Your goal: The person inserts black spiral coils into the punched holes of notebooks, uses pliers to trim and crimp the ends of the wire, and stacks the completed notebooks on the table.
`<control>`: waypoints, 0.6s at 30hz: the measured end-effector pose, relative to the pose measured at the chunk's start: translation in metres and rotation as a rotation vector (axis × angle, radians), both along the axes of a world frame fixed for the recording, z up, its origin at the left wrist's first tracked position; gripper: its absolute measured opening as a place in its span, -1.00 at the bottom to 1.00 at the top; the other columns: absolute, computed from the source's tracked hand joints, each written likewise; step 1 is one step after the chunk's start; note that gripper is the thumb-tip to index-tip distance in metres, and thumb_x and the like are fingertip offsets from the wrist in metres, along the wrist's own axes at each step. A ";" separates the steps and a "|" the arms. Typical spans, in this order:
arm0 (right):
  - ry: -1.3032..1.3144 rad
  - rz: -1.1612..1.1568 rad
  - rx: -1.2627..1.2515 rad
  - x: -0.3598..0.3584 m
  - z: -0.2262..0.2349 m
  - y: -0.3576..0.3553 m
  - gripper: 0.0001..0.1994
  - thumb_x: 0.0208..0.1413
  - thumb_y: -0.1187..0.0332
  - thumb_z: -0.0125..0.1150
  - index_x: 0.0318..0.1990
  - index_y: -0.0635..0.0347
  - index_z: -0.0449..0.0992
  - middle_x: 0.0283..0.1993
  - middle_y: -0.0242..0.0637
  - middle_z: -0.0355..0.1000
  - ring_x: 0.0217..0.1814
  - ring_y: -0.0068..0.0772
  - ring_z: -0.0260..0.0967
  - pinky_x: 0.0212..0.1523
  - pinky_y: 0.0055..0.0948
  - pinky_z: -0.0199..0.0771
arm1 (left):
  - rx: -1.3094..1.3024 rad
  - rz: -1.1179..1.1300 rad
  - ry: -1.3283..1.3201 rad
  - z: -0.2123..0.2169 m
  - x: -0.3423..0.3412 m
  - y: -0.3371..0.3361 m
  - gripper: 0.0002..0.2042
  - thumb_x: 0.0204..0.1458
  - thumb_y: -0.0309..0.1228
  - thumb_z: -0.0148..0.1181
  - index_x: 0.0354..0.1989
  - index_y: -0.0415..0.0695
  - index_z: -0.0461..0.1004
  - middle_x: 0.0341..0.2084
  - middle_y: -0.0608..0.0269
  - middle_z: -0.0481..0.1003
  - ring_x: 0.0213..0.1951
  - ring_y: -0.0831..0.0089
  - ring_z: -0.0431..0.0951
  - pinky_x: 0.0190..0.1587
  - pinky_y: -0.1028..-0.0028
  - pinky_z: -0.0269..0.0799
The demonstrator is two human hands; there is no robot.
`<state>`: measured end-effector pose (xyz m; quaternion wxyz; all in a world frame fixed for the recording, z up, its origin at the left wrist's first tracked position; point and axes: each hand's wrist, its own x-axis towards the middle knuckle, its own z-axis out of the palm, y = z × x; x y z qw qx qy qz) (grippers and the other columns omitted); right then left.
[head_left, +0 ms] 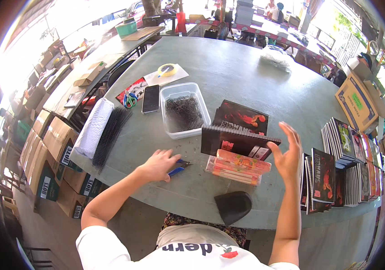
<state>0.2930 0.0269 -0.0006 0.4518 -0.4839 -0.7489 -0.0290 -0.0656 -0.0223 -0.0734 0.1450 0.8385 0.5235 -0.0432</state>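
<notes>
Blue-handled pliers (pixel 181 168) lie on the table, and my left hand (pixel 158 164) rests at their handles with fingers spread and apart. To the right, my right hand (pixel 288 155) is raised and open, its thumb close to the right edge of a dark spiral notebook (pixel 238 140). That notebook leans upright on its long side, black coil on top. Behind it a second notebook (pixel 242 118) with a red figure on its cover lies tilted. A pink-orange wrapped bundle (pixel 237 171) is directly in front. A black curved piece (pixel 233 207) sits near the table's front edge.
A clear tub (pixel 185 110) holds black coils, beside a phone (pixel 151 99), scissors (pixel 130 100) and tape roll (pixel 166 70). Black coils (pixel 111 137) lie along a white roll (pixel 94 128). Notebook stacks (pixel 323 177) and a carton (pixel 357 103) stand right; cartons (pixel 50 175) left.
</notes>
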 end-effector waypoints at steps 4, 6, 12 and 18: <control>-0.292 0.259 -0.093 -0.073 0.029 0.012 -0.56 -0.16 0.35 0.31 -0.04 0.18 0.42 -0.03 -0.20 0.41 0.04 -0.15 0.31 0.04 -0.18 0.27 | 0.145 0.096 -0.051 -0.018 -0.001 -0.014 -0.50 -0.21 -0.50 0.06 0.04 -0.17 0.30 -0.20 -0.08 0.33 -0.11 -0.02 0.33 -0.01 0.17 0.27; -0.300 0.321 -0.246 -0.101 0.023 0.027 -0.61 -0.13 0.33 0.29 -0.09 0.20 0.45 -0.10 -0.17 0.44 0.01 -0.15 0.33 -0.01 -0.21 0.31 | 0.128 0.169 -0.250 -0.019 0.011 -0.008 -0.54 -0.21 -0.48 0.07 -0.01 -0.20 0.31 -0.21 -0.09 0.33 -0.12 0.01 0.34 -0.03 0.20 0.28; -0.036 0.464 -0.558 -0.127 0.032 0.053 -0.75 -0.07 0.50 0.19 -0.17 0.18 0.53 -0.33 -0.13 0.52 -0.35 -0.23 0.46 -0.19 -0.36 0.43 | -0.322 0.481 -0.919 0.064 0.055 0.014 -0.64 -0.07 -0.30 0.00 -0.12 -0.25 0.31 -0.38 0.07 0.40 -0.37 0.37 0.44 -0.29 0.43 0.34; 0.026 0.649 -0.685 -0.129 0.031 0.050 -0.80 -0.08 0.54 0.17 -0.25 0.14 0.58 -0.29 -0.19 0.49 -0.31 -0.30 0.42 -0.22 -0.39 0.40 | -0.305 0.433 -1.089 0.056 0.054 0.028 -0.65 0.00 -0.26 -0.03 -0.09 -0.22 0.34 -0.50 0.32 0.41 -0.43 0.53 0.44 -0.39 0.50 0.32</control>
